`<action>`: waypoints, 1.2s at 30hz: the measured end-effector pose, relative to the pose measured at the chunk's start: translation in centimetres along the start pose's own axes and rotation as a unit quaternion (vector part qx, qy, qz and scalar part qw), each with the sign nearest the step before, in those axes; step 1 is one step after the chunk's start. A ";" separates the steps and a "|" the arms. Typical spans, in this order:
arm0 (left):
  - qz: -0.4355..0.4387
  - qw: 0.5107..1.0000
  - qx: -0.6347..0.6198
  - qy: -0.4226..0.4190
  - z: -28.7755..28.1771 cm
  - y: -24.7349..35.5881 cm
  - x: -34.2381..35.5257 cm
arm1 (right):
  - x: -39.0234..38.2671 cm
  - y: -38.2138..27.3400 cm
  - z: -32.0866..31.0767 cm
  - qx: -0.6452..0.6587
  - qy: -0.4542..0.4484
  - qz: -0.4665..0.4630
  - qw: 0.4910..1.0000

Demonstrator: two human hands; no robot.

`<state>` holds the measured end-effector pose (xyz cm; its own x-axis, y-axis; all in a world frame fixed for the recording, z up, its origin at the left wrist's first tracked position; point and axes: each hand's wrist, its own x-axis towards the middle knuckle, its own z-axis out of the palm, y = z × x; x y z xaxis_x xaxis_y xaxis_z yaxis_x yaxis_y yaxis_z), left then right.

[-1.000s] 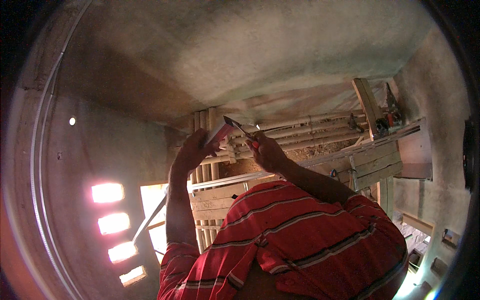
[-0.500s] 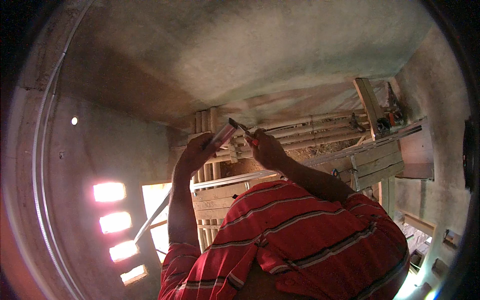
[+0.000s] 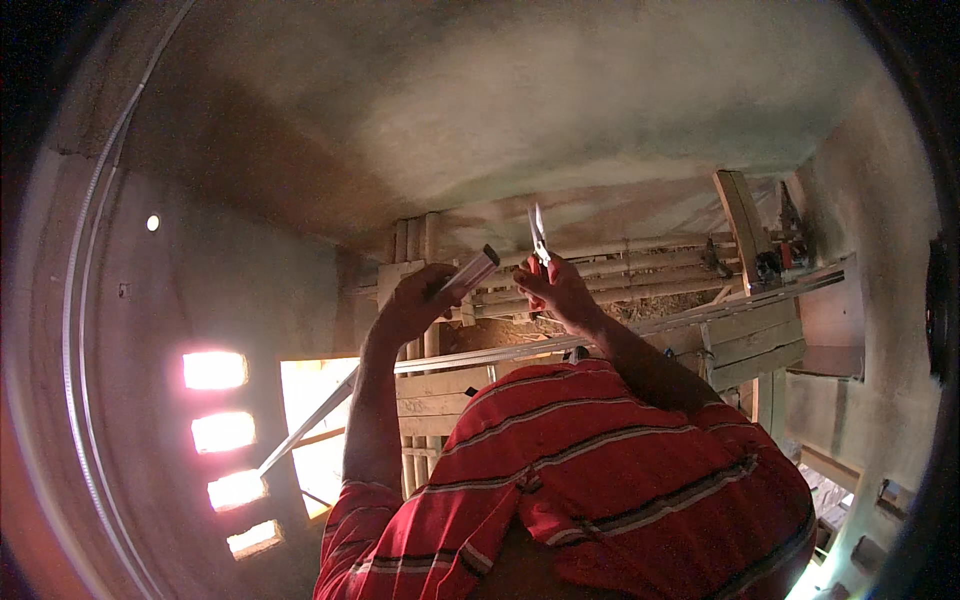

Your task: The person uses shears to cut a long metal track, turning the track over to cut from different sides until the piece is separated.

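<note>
My left hand (image 3: 413,306) is closed around a short, shiny, pale tube-like piece (image 3: 468,274) that has a reddish stripe and a dark upper end. The piece tilts up to the right; its exact kind is unclear. In my right hand (image 3: 562,294) is a pair of metal snips (image 3: 538,240) with red handles. Their bright blades point upward, apart from the piece. My fingers wrap the red handles and partly hide them.
Bamboo poles (image 3: 660,262) and wooden planks (image 3: 750,330) form a platform below. Long metal strips (image 3: 480,352) lie across it. An upright board (image 3: 740,215) stands at right. Plastered wall (image 3: 250,280) with bright openings is at left; a pale cable (image 3: 82,240) runs along it.
My right hand has moved to the right with the snips, drawing their blades away from the piece and turning them upward. My left hand has shifted right with the piece.
</note>
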<state>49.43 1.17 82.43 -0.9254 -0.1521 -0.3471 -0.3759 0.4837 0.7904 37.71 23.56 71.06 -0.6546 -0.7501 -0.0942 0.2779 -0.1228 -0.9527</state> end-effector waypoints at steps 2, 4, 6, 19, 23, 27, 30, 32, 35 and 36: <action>-0.007 1.000 0.004 -0.019 0.7 0.8 -0.2 | 0.1 -0.6 -0.1 0.020 0.002 -0.014 1.000; 0.007 0.999 0.024 -0.023 1.6 0.2 -0.5 | -0.2 -1.7 0.7 0.028 0.002 -0.007 1.000; 0.039 0.997 0.064 -0.007 2.3 -2.7 -0.2 | -0.4 -3.5 1.6 0.003 -0.019 0.009 1.000; 0.124 0.968 0.158 0.148 2.3 -6.1 -8.3 | 0.2 -2.4 3.1 0.018 0.000 0.070 0.997; 0.062 0.899 0.162 0.402 2.3 -10.6 -11.5 | -0.5 -3.3 3.0 0.038 0.013 0.077 0.996; -0.103 0.688 0.206 0.688 0.2 -17.8 -17.6 | -0.5 -4.8 2.4 0.019 0.045 0.035 0.998; -0.221 0.549 0.228 0.773 -0.1 -26.5 -22.7 | 0.4 -5.8 -2.2 0.007 0.082 0.030 0.996; -0.321 0.508 0.092 0.794 0.9 -30.1 -24.1 | 1.2 -6.6 -6.5 0.011 0.130 -0.007 0.991; -0.360 0.481 -0.302 0.740 -0.1 -28.0 -25.2 | 1.9 -9.2 -11.4 -0.001 0.227 -0.046 0.973; -0.322 0.489 -0.372 0.720 0.1 -28.2 -25.5 | 2.3 -10.4 -12.7 -0.013 0.258 -0.052 0.965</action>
<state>83.64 -8.51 69.00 0.5253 -0.7741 -0.3534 -0.0285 -0.4311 0.9018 24.37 31.41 77.07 -0.9430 -0.3095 -0.1220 0.1776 -0.1583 -0.9713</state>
